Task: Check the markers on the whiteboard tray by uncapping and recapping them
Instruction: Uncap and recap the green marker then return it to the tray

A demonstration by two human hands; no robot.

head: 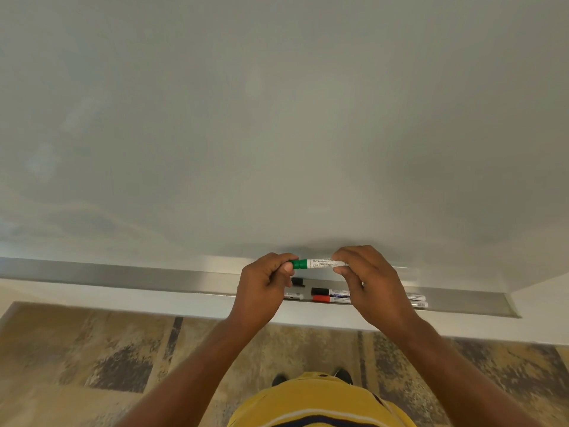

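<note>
The right hand (366,282) covered the tail end of the green marker (320,263), and the left hand (264,285) wrapped the cap's tip, so whether the cap was fully seated couldn't be told. Both hands hid the middles of the markers lying in the tray (154,277), and their label print was too small to read. The frame's bottom edge cut off both forearms and the yellow shirt (314,402).

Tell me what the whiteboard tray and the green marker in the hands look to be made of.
Whiteboard tray: likely brushed metal, perhaps aluminium; grey with a soft satin sheen and crisp folded edges.
Green marker: looks plastic; a smooth white printed barrel and a glossy green cap. The left hand pinches the cap and the right hand grips the barrel.
</note>
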